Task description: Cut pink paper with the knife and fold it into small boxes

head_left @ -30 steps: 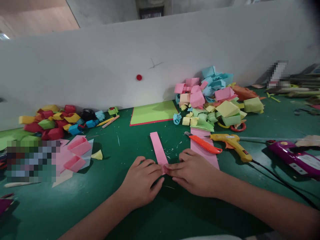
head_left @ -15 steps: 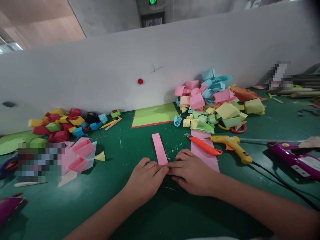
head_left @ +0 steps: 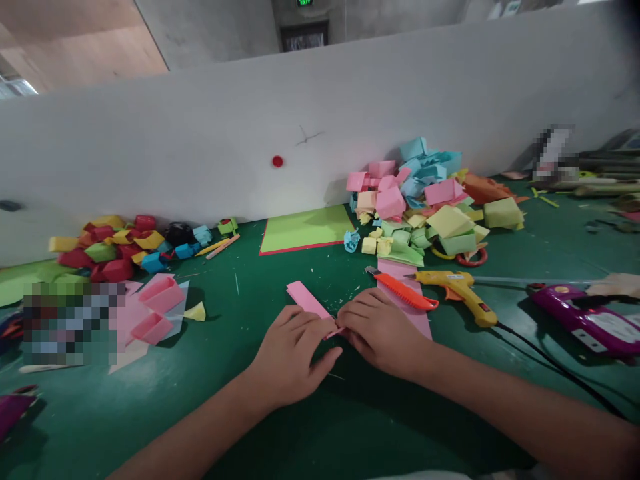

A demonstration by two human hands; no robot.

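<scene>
A pink paper strip (head_left: 306,299) slants across the green tabletop between my hands, its far end free and pointing up and left. My left hand (head_left: 297,357) holds the strip down with curled fingers, its thumb standing apart. At the near end, my right hand (head_left: 385,333) pinches the strip, which looks bent or folded there; the fingertips partly hide it. Just beyond my right hand lies an orange utility knife (head_left: 407,291) on a pink paper sheet (head_left: 417,321).
A yellow glue gun (head_left: 463,287) with a black cord lies to the right, near a purple power strip (head_left: 583,317). Folded paper pieces (head_left: 400,207) are heaped at the back right, others (head_left: 117,247) at the left. A green sheet (head_left: 307,229) lies against the white partition (head_left: 200,147).
The strip's far end has swung left, so it slants more. My left thumb has moved away from the fingers. My right hand has shifted slightly up and left.
</scene>
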